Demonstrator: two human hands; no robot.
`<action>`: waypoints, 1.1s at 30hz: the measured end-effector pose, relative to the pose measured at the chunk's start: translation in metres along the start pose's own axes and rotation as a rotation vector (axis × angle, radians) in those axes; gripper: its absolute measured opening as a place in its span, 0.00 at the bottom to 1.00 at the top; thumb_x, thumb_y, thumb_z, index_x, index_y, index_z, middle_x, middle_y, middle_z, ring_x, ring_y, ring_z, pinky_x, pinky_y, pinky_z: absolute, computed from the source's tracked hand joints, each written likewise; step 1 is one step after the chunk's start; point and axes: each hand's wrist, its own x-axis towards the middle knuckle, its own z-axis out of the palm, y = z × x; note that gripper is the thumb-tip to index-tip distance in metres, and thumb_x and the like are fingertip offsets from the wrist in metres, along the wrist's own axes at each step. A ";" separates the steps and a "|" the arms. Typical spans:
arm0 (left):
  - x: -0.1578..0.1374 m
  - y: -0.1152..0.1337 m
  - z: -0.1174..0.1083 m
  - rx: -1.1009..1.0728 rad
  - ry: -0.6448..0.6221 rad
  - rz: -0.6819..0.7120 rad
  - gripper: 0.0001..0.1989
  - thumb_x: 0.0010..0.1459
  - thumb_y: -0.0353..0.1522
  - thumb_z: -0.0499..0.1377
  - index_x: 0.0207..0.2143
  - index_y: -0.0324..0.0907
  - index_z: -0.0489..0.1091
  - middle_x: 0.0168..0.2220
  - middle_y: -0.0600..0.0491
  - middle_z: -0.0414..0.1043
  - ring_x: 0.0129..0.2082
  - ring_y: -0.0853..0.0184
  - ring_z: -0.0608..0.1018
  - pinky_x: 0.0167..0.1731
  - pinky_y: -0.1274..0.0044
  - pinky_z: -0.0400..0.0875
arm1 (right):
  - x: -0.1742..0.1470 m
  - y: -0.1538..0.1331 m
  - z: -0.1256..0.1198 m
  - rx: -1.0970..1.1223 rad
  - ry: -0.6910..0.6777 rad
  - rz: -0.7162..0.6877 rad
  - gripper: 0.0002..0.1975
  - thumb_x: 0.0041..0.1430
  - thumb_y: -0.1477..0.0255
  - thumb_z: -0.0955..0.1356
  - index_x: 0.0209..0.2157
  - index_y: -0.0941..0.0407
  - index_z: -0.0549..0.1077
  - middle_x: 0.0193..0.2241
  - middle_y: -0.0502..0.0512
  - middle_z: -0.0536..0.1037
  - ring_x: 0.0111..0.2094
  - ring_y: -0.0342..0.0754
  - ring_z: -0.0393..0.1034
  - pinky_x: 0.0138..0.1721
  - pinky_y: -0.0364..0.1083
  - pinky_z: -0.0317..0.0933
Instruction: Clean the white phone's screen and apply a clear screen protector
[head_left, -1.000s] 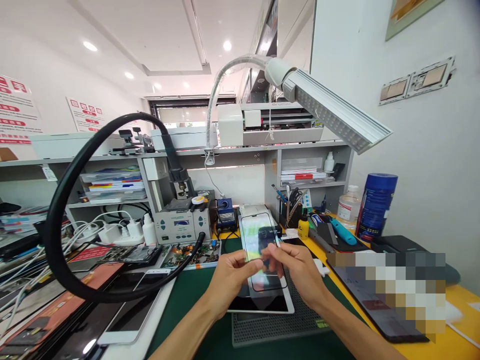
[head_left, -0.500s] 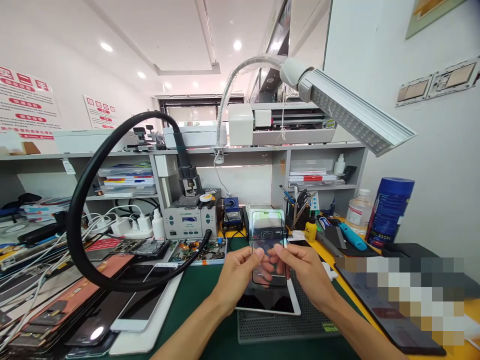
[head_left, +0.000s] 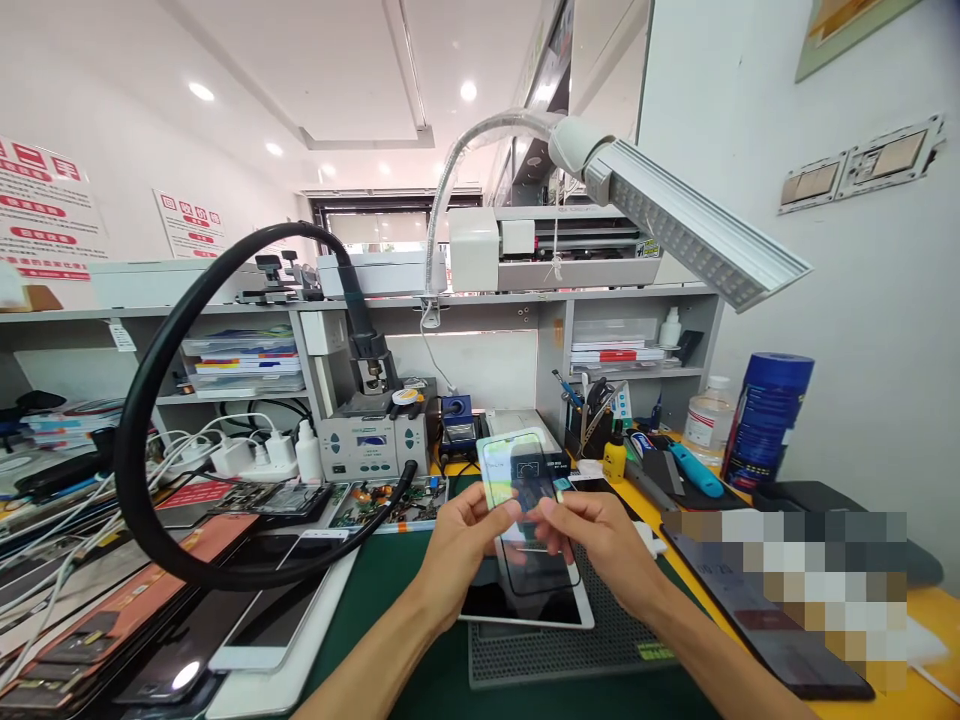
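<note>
A clear screen protector point(head_left: 517, 460) with a thin black border is held up in front of me, leaning to the left. My left hand point(head_left: 469, 535) pinches its left edge between thumb and fingers. At the right edge, the thumb and fingertips of my right hand point(head_left: 589, 525) are closed on it; whether they grip the glass or a thin film on it I cannot tell. A small pale tab point(head_left: 562, 484) shows just above the right fingers. Below both hands, a white-framed tablet point(head_left: 547, 608) with a dark screen lies on a grey perforated mat point(head_left: 570, 660).
On the left lie several phones and tablets point(head_left: 277, 615) under a thick black hose loop point(head_left: 127, 480). A hot-air station point(head_left: 375, 445) and a parts tray point(head_left: 386, 505) stand behind. At right are a yellow bottle point(head_left: 615, 460), a blue can point(head_left: 769, 420) and a large dark phone point(head_left: 757, 610).
The screen protector has gone from upright to tilted, its top swinging left. My right hand has shifted its hold along the right edge. The whole view has moved slightly.
</note>
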 end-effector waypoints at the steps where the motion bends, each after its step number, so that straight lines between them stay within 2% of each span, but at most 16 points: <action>1: 0.000 0.000 -0.001 -0.011 0.026 0.011 0.15 0.55 0.40 0.68 0.40 0.39 0.76 0.35 0.51 0.74 0.31 0.67 0.75 0.29 0.75 0.76 | 0.000 -0.001 0.001 -0.007 -0.054 0.003 0.23 0.61 0.54 0.67 0.22 0.59 0.75 0.21 0.54 0.74 0.22 0.45 0.65 0.23 0.43 0.58; 3: 0.001 0.001 -0.001 -0.021 0.058 0.017 0.13 0.55 0.40 0.68 0.33 0.37 0.76 0.30 0.51 0.73 0.27 0.69 0.73 0.26 0.76 0.75 | -0.001 -0.003 0.002 -0.009 -0.118 0.015 0.20 0.60 0.55 0.69 0.26 0.59 0.76 0.21 0.52 0.73 0.22 0.44 0.64 0.22 0.42 0.57; 5: 0.001 0.002 -0.002 -0.016 0.058 0.014 0.14 0.55 0.40 0.68 0.30 0.36 0.76 0.28 0.51 0.72 0.25 0.70 0.72 0.25 0.77 0.74 | -0.001 -0.004 0.005 -0.003 -0.107 0.035 0.18 0.56 0.56 0.72 0.31 0.58 0.77 0.22 0.51 0.73 0.23 0.43 0.65 0.21 0.41 0.57; 10: 0.001 0.002 -0.001 0.023 0.040 0.015 0.15 0.55 0.40 0.67 0.32 0.35 0.77 0.28 0.49 0.73 0.26 0.67 0.73 0.25 0.74 0.75 | 0.000 -0.006 0.007 0.023 -0.012 0.082 0.18 0.54 0.56 0.73 0.29 0.58 0.75 0.20 0.49 0.73 0.22 0.42 0.63 0.22 0.40 0.57; 17: 0.001 0.004 -0.001 -0.004 0.035 -0.012 0.15 0.54 0.40 0.68 0.30 0.35 0.77 0.30 0.48 0.74 0.26 0.68 0.73 0.24 0.75 0.75 | -0.002 -0.005 0.005 0.120 -0.047 0.082 0.21 0.60 0.55 0.69 0.30 0.60 0.80 0.27 0.56 0.78 0.25 0.46 0.69 0.23 0.42 0.58; 22: 0.000 0.006 0.000 -0.009 0.029 -0.032 0.15 0.54 0.40 0.68 0.31 0.35 0.78 0.30 0.48 0.73 0.26 0.67 0.73 0.23 0.74 0.76 | 0.000 -0.004 0.005 0.194 -0.035 0.083 0.24 0.61 0.53 0.67 0.37 0.61 0.80 0.30 0.59 0.79 0.28 0.48 0.72 0.22 0.43 0.59; 26: -0.004 0.001 0.004 0.043 -0.058 -0.046 0.15 0.56 0.40 0.67 0.32 0.34 0.79 0.30 0.47 0.75 0.25 0.67 0.74 0.24 0.74 0.76 | 0.002 -0.004 0.005 0.123 0.034 0.069 0.23 0.55 0.55 0.73 0.45 0.58 0.77 0.27 0.54 0.77 0.27 0.46 0.69 0.22 0.42 0.60; 29: -0.005 -0.005 0.008 0.061 -0.109 -0.064 0.16 0.57 0.40 0.66 0.30 0.34 0.79 0.29 0.46 0.75 0.24 0.67 0.75 0.24 0.74 0.76 | 0.001 -0.005 0.006 0.086 0.099 0.075 0.20 0.52 0.57 0.74 0.40 0.58 0.77 0.24 0.51 0.75 0.25 0.44 0.67 0.23 0.41 0.60; 33: -0.004 -0.009 0.010 0.069 -0.096 -0.081 0.16 0.56 0.41 0.66 0.31 0.34 0.79 0.30 0.46 0.75 0.24 0.67 0.76 0.25 0.74 0.76 | 0.000 -0.007 0.008 0.117 0.128 0.074 0.18 0.54 0.56 0.73 0.31 0.59 0.79 0.22 0.51 0.74 0.25 0.44 0.65 0.24 0.42 0.59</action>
